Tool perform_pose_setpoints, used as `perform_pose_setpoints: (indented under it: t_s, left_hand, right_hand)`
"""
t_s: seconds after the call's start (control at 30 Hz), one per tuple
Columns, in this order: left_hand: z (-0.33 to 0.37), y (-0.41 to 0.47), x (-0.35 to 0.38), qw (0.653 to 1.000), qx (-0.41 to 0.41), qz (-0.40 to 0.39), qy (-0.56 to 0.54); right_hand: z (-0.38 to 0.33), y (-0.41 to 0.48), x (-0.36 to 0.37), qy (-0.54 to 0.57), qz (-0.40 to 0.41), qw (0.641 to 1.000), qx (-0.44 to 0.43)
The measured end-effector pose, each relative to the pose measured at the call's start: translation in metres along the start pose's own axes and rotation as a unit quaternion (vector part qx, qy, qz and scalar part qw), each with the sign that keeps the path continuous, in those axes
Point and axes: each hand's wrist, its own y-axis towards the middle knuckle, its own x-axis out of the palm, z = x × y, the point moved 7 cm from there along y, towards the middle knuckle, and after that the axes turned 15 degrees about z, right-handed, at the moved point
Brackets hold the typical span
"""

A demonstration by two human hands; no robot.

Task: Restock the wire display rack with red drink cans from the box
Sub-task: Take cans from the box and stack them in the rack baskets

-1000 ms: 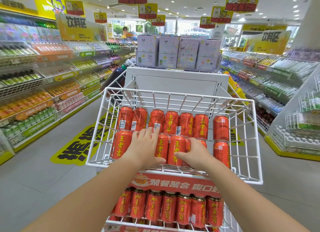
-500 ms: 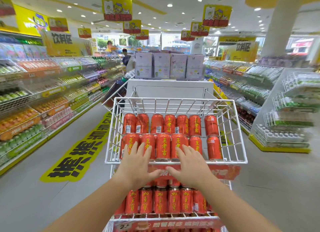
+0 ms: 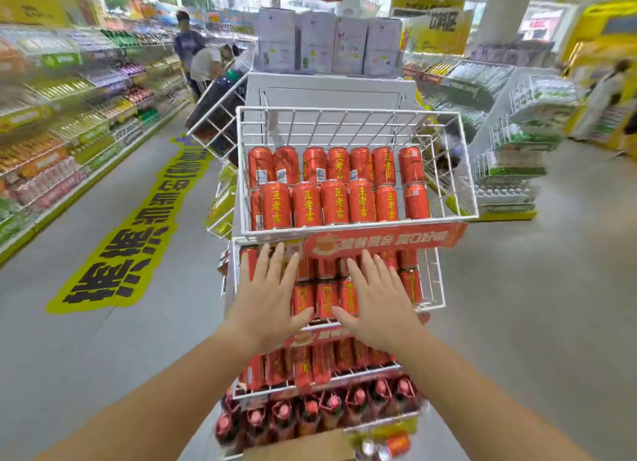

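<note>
A white wire display rack (image 3: 444, 216) stands in front of me with several tiers. Its top basket holds two rows of red drink cans (image 3: 332, 202) with yellow lettering, standing upright. The second tier holds more red cans (image 3: 325, 298). My left hand (image 3: 267, 298) and my right hand (image 3: 377, 302) hover flat in front of that second tier, fingers spread, holding nothing. Lower tiers carry more red cans (image 3: 303, 366) and dark bottles (image 3: 310, 412). A brown cardboard box (image 3: 303, 448) shows at the bottom edge, with a loose red can (image 3: 398, 443) beside it.
Drink shelves (image 3: 62, 140) line the aisle on the left, with two people (image 3: 196, 52) farther down it. A white stand with pale boxes (image 3: 327, 45) is behind the rack. More wire racks (image 3: 517, 147) stand to the right. A yellow floor sticker (image 3: 138, 233) lies on the left.
Both hands have come out of the top basket and dropped down in front of the second tier. The view has pulled back and tilted down, so the lower tiers and the box now show.
</note>
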Motion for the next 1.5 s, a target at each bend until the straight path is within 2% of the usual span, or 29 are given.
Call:
perform_pose_setpoints:
  t_s: [0.2, 0.3, 0.4, 0.6, 0.7, 0.9, 1.0, 1.13, 1.37, 1.5]
  left_hand:
    - [0.017, -0.058, 0.04, 0.999, -0.011, -0.011, -0.031]
    - [0.026, -0.086, 0.077, 0.999, -0.02, -0.042, -0.027]
    - [0.034, -0.122, 0.123, 0.995, -0.037, -0.084, -0.022]
    - [0.051, -0.219, 0.225, 0.979, -0.094, -0.176, -0.039]
    - [0.064, -0.269, 0.272, 0.969, -0.116, -0.214, -0.041]
    - [0.093, -0.373, 0.37, 0.953, -0.11, -0.278, -0.038]
    - [0.104, -0.424, 0.421, 0.941, -0.118, -0.316, -0.035]
    - [0.119, -0.481, 0.486, 0.925, -0.113, -0.362, -0.029]
    - [0.137, -0.545, 0.595, 0.906, -0.126, -0.399, -0.054]
    - [0.136, -0.571, 0.657, 0.896, -0.16, -0.409, -0.06]
  right_hand:
    - [0.002, -0.05, 0.052, 0.002, -0.053, 0.999, 0.003]
    - [0.002, -0.075, 0.09, 0.002, -0.073, 0.997, -0.005]
    - [0.003, -0.107, 0.141, 0.014, -0.105, 0.994, -0.012]
    - [0.006, -0.19, 0.26, 0.041, -0.244, 0.969, -0.006]
    - [0.003, -0.241, 0.318, 0.059, -0.271, 0.961, 0.005]
    - [0.006, -0.333, 0.433, 0.059, -0.366, 0.929, 0.002]
    - [0.007, -0.373, 0.488, 0.062, -0.377, 0.924, 0.009]
    - [0.012, -0.428, 0.562, 0.068, -0.43, 0.9, 0.028]
    - [0.008, -0.487, 0.673, 0.077, -0.462, 0.882, 0.053]
    - [0.003, -0.505, 0.731, 0.095, -0.47, 0.875, 0.069]
